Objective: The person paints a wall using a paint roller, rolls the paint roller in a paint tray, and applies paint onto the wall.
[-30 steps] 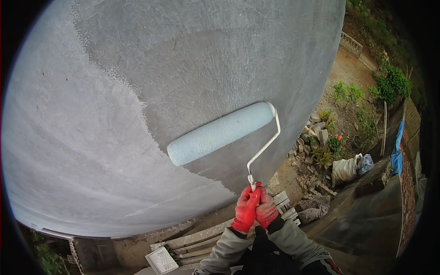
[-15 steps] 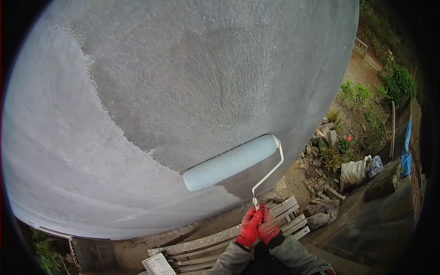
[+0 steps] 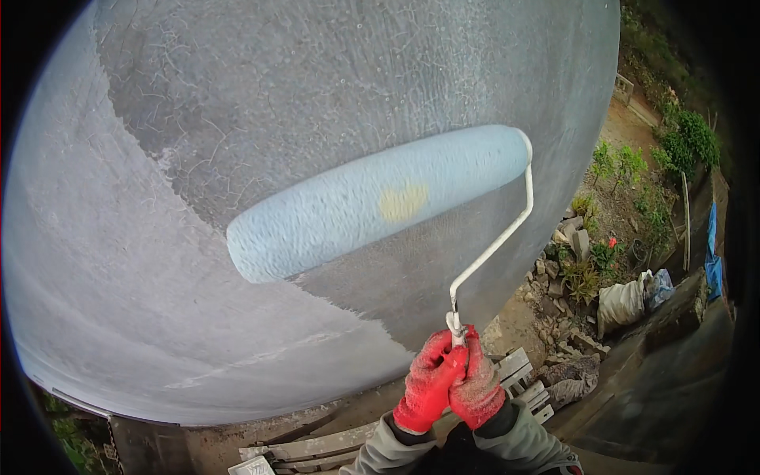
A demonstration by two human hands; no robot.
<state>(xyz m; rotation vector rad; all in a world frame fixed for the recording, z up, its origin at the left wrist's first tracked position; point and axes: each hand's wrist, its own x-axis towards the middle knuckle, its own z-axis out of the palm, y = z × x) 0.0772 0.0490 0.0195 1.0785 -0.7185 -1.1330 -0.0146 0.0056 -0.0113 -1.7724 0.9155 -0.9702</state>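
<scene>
Both my hands wear red gloves and grip the handle of a long paint roller [image 3: 317,212]. My left hand [image 3: 430,380] is wrapped round the handle, and my right hand [image 3: 480,386] closes on it from the other side. A white bent wire frame [image 3: 499,241] runs from the handle up to the roller's right end. The pale blue sleeve, with a yellowish patch near its middle, lies against a grey wall [image 3: 317,103]. The wall is darker and wet-looking above and around the roller; a paler area with a ragged border spreads to the left.
Below the wall lie weathered wooden planks [image 3: 324,453] and the corner of a white tray [image 3: 252,467]. On the right are broken stones [image 3: 554,293], a whitish sack [image 3: 621,307], green plants [image 3: 617,162] and a blue sheet [image 3: 713,261] on a low wall.
The roller has moved up the wall and appears larger and closer. My hands have risen with it, still round the handle. A yellowish patch on the sleeve now shows.
</scene>
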